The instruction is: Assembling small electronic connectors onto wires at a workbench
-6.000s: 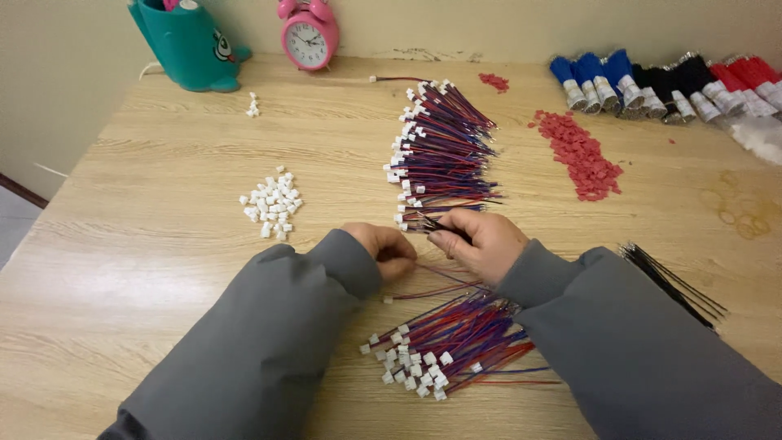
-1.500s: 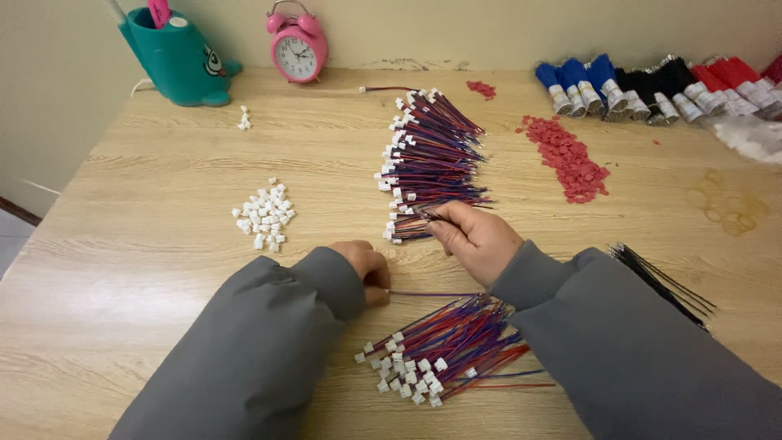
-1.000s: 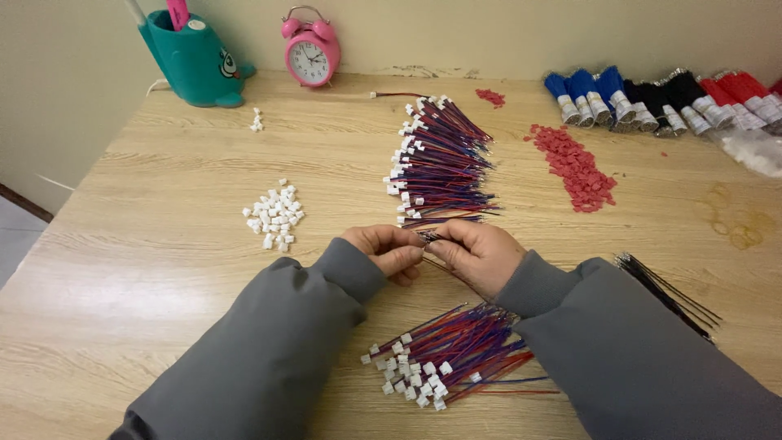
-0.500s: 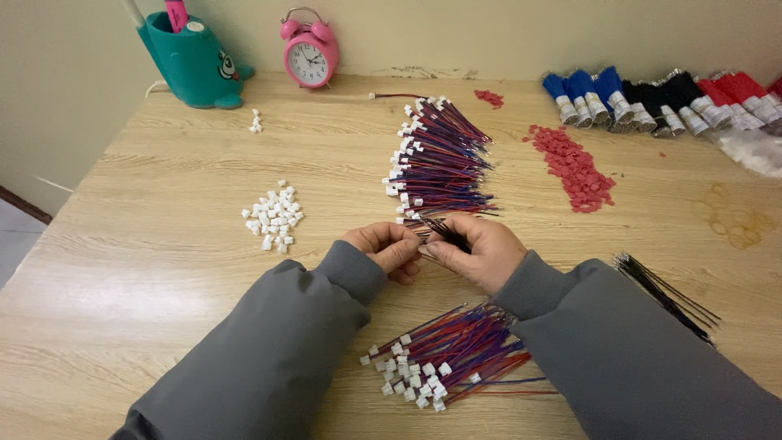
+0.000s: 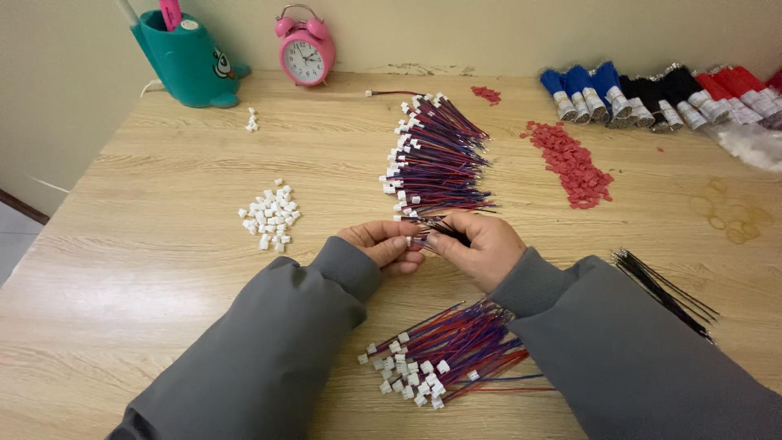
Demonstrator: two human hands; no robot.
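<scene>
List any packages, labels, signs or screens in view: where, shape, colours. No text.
No packages, signs or screens.
Alarm clock: back edge of the table, pink, round white dial, two bells on top.
Pen holder: back left corner, teal, cartoon eye printed on its side, pink item sticking out.
Wire bundles: back right, blue, black and red, each wrapped at one end in a pale band that may be a label.

I see a light wooden desk (image 5: 147, 269) standing against a plain cream wall (image 5: 456, 33). At the far left, a strip of grey floor (image 5: 10, 244) shows. The light is soft and even.
</scene>
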